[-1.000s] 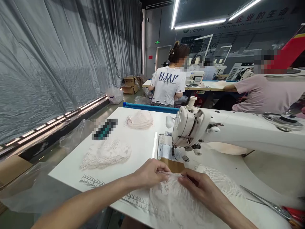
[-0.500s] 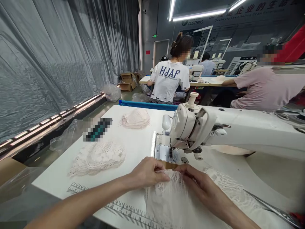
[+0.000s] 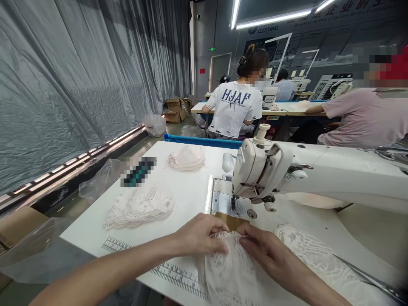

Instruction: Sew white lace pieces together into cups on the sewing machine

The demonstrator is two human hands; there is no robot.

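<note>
White lace (image 3: 232, 272) is pinched at its far edge by the left hand (image 3: 204, 233) and right hand (image 3: 267, 250), just near of the sewing machine (image 3: 255, 170); edges are apparently being aligned, and a flat, even hold seems called for next.

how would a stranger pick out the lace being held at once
Find the white sewing machine on the right, then look below its needle plate, nearer the viewer. There, gathered between the left hand and right hand, is the lace piece. Unlike the lace pile at left and the loose lace at right, it alone is held.
</note>
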